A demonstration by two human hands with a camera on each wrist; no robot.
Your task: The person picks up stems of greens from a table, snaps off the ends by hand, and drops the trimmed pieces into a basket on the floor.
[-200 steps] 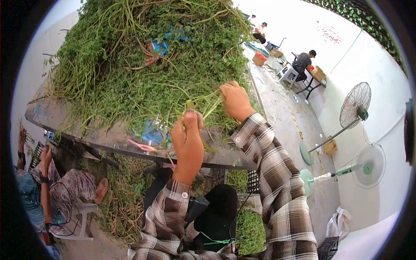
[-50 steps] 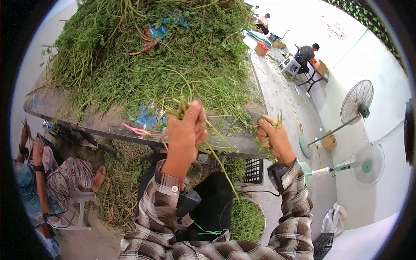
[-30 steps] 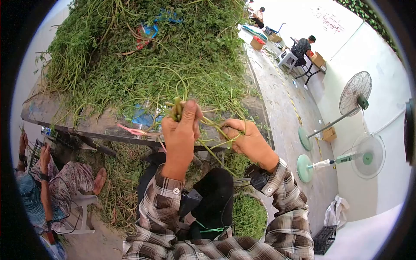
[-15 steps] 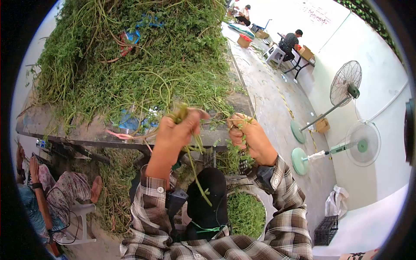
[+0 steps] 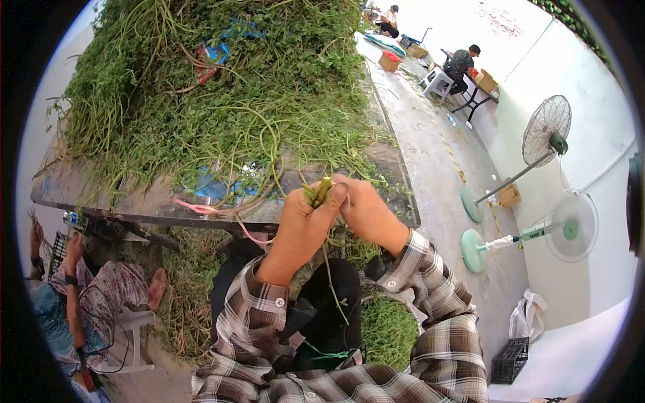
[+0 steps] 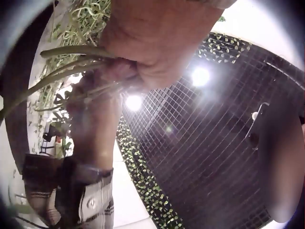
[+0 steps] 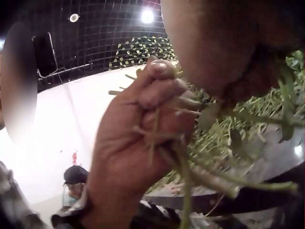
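My left hand (image 5: 304, 225) grips a small bunch of thick green stems (image 5: 320, 193), their cut ends poking up above the thumb. One long stem (image 5: 334, 285) dangles below the fist over the dark-clad knee. Right against it is my right hand (image 5: 369, 213), with curled fingers pinching greens; leafy bits hang beside that hand in the right wrist view, and its fingertips are partly hidden. Several stems (image 6: 71, 51) stick out of the left fist in the left wrist view. Beyond both hands, a big heap of leafy greens (image 5: 222, 107) covers the table (image 5: 121, 209).
Pink string (image 5: 195, 207) and blue plastic (image 5: 209, 185) lie near the table's front edge. Below are a round container of greens (image 5: 388, 329) and more greens on the floor (image 5: 185, 302). A seated person (image 5: 74, 295) is at left; fans (image 5: 547, 131) and a black crate (image 5: 510, 361) stand right.
The right hand has gone back and forth between the left hand and the right side, and now meets the left fist. The left hand keeps its stems and has shifted slightly right.
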